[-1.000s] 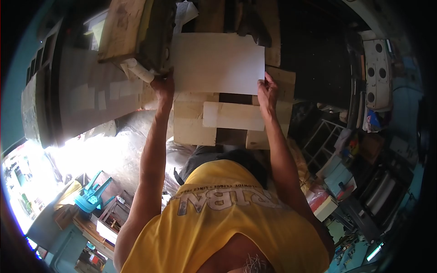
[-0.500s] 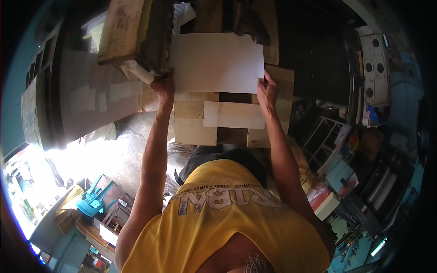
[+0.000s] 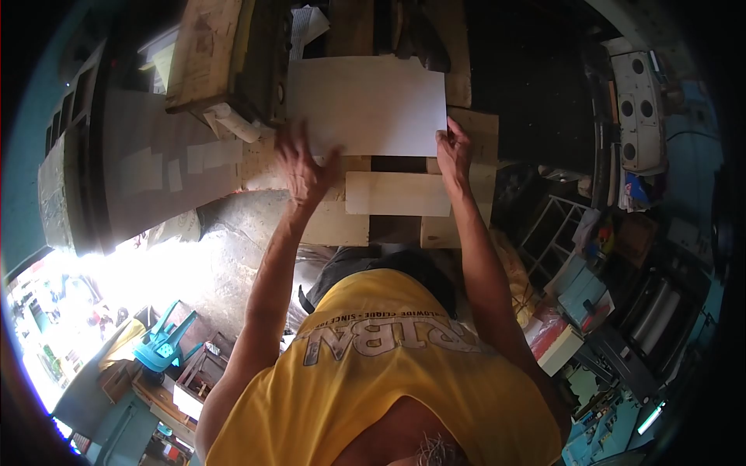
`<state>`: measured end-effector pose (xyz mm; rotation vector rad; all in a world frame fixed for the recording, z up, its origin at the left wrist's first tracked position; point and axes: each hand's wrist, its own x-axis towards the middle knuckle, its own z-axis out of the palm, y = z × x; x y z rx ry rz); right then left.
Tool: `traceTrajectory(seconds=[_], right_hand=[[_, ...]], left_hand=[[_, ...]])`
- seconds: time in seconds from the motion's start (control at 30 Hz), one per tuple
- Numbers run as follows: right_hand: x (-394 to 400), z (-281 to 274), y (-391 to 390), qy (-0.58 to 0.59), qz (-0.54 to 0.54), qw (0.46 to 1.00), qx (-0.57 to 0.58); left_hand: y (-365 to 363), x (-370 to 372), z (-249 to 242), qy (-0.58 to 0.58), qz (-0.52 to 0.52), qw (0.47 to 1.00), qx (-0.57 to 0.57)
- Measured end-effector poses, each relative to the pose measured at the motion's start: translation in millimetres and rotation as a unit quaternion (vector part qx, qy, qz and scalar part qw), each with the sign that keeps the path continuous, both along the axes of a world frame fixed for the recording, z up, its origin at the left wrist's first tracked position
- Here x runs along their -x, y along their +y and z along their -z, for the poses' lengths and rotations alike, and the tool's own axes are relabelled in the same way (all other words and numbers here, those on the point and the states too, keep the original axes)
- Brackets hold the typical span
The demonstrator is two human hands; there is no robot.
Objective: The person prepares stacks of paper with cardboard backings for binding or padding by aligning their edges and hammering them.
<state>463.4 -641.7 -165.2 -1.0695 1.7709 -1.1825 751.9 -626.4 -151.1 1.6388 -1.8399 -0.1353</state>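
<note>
White sheet [image 3: 369, 105] lies at 12 o'clock, on the wooden surface [image 3: 330, 227]. Right hand [image 3: 454, 154] grips its edge near the sheet's 4 o'clock corner, thumb and fingers pinched. Left hand [image 3: 307, 172] is released, fingers spread and blurred, at the 8 o'clock corner; can't tell if it touches the sheet. Pale strip [image 3: 396, 194] lies just off the sheet's 6 o'clock side. Dark object [image 3: 423, 48] overlaps the sheet's 1 o'clock edge. Big wooden block [image 3: 203, 58] at 11 o'clock, blue plastic chair [image 3: 162, 346] at 8 o'clock.
</note>
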Motion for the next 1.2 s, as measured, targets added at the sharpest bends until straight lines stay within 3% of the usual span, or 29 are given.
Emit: traceTrajectory(seconds=[0.1,0.37,0.47,0.5,0.57,0.6,0.63,0.67,0.7,0.73,0.77,0.8,0.83,0.87,0.9,0.93,0.97,1.03,1.13,1.2], right_hand=[[-2,3,0,-0.046,0.018,0.999,0.016],[2,20,-1,-0.075,0.036,0.996,0.031],[7,19,-2,0.019,0.001,1.000,-0.010],[10,15,-3,0.195,-0.009,0.981,-0.001],[1,-23,-9,0.517,-0.032,0.855,0.027],[12,-25,-18,0.462,-0.037,0.886,0.012],[6,-69,-31,0.293,0.020,0.956,0.006],[28,-73,-52,0.257,-0.042,0.952,0.160],[38,-96,-72,0.251,-0.063,0.939,0.227],[40,-130,-95,0.327,-0.124,0.891,0.290],[14,-174,-110,0.317,-0.059,0.932,0.167],[44,-162,-149,0.244,-0.140,0.949,0.144],[40,-167,-168,0.252,-0.199,0.936,0.146],[11,-189,-169,0.327,-0.235,0.915,0.026],[0,-189,-169,0.347,-0.304,0.884,-0.074],[4,-163,-172,0.176,-0.347,0.914,-0.109],[-3,-146,-161,0.227,-0.290,0.924,-0.103],[39,-32,-173,0.204,-0.287,0.932,-0.085],[-28,-84,-115,0.156,-0.189,0.968,-0.054],[-22,-84,-119,0.218,-0.218,0.947,-0.092]], left_hand=[[2,13,-15,-0.121,0.116,0.985,-0.049],[-16,13,13,-0.073,0.193,0.978,-0.040],[-15,13,14,-0.074,0.195,0.977,-0.041],[-15,14,13,-0.072,0.195,0.978,-0.039],[-14,15,9,-0.078,0.192,0.978,-0.037],[-14,15,7,-0.092,0.187,0.977,-0.036],[-12,13,10,-0.101,0.196,0.975,-0.026],[-9,11,14,-0.145,0.214,0.962,-0.085],[-6,12,3,-0.096,0.228,0.956,-0.159],[-5,10,16,-0.111,0.236,0.950,-0.170],[-7,9,0,-0.068,0.245,0.957,-0.138],[-15,12,20,-0.055,0.251,0.964,-0.062],[-22,17,32,-0.021,0.240,0.970,-0.019],[-31,24,48,-0.064,0.211,0.973,0.069],[-28,25,51,-0.051,0.209,0.975,0.060],[-31,24,51,-0.032,0.213,0.975,0.055],[-33,22,53,-0.038,0.208,0.975,0.070],[-31,22,58,-0.044,0.199,0.975,0.088],[-31,21,55,-0.069,0.184,0.976,0.098],[-29,21,48,-0.048,0.185,0.978,0.087]])
